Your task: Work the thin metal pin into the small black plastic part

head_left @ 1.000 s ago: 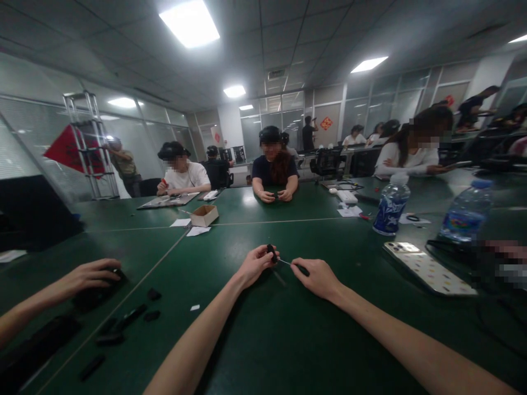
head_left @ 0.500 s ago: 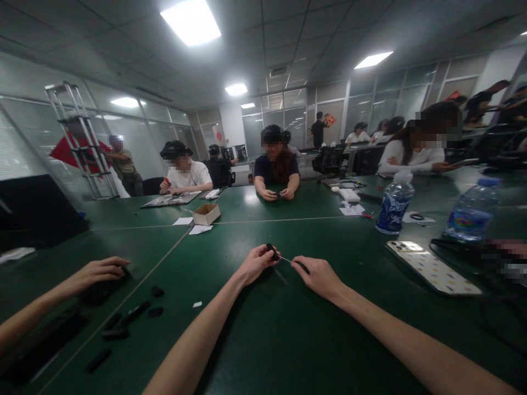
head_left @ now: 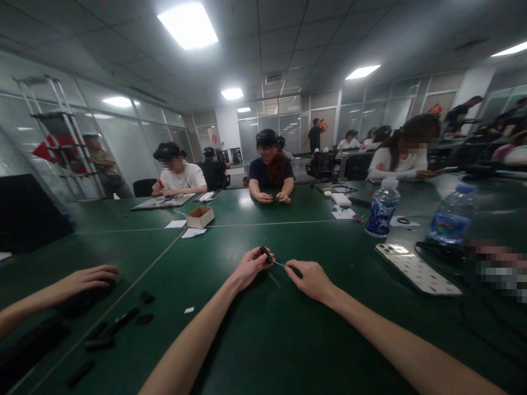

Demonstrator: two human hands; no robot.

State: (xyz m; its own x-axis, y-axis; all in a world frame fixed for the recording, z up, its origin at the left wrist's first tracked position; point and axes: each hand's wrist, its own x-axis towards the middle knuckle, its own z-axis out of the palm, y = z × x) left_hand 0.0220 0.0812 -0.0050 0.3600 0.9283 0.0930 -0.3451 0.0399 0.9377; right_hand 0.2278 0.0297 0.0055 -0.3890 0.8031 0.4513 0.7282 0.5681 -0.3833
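Observation:
Above the middle of the green table, my left hand (head_left: pixel 252 267) is closed around a small black part (head_left: pixel 266 254), whose exact kind I cannot make out. Facing it from the right, my right hand (head_left: pixel 309 278) grips a screwdriver by its black handle (head_left: pixel 295 271). The thin metal shaft (head_left: pixel 279 264) points left, its end at the black part; whether the tip sits in a screw is too small to tell. Several loose black pieces (head_left: pixel 119 322) lie to the left of my left forearm, with a small white scrap (head_left: pixel 189 310) nearer to it.
A phone in a patterned case (head_left: pixel 418 269) lies to the right, with two water bottles (head_left: pixel 382 211) behind it. An open cardboard box (head_left: pixel 200 218) stands on papers ahead. At left a co-worker's hand (head_left: pixel 93 278) rests on a dark object. Other people sit across the table (head_left: pixel 230 241).
The view has turned slightly to the right, so most things appear shifted left. My hands keep the same hold on the black part and the screwdriver.

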